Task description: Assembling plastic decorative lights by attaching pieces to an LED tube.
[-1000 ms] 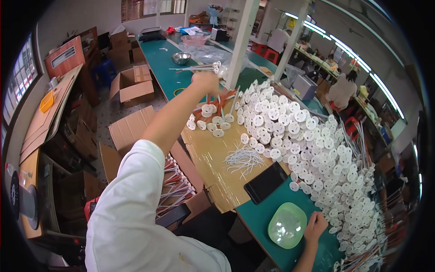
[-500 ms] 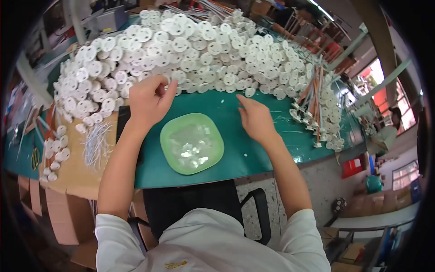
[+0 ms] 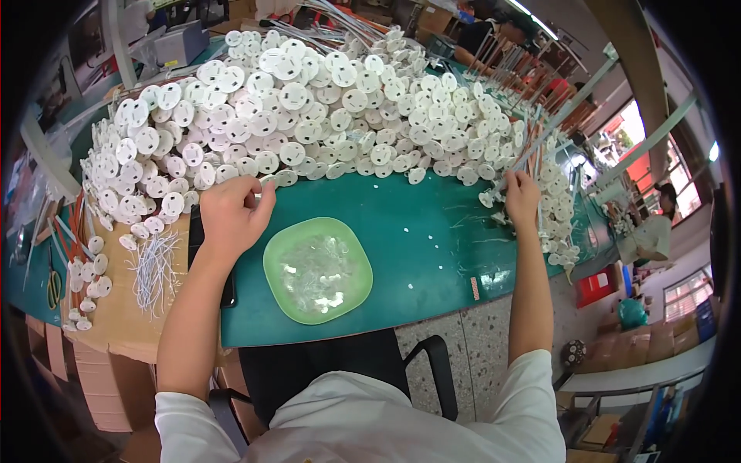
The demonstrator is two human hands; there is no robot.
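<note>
Head camera: the green bowl of clear pieces sits close to the front edge of the green table, with a broad stretch of tabletop running rightward, dotted by tiny white bits. Along the back, a heap of white discs walls things in. Left hand, fingers curled, is just in front of that heap; whether it grips anything, can't tell. Right hand, fingers bent, is at the right-hand bundle; its grasp is hidden too. Left forearm covers part of a dark phone; the far corners fade into black.
</note>
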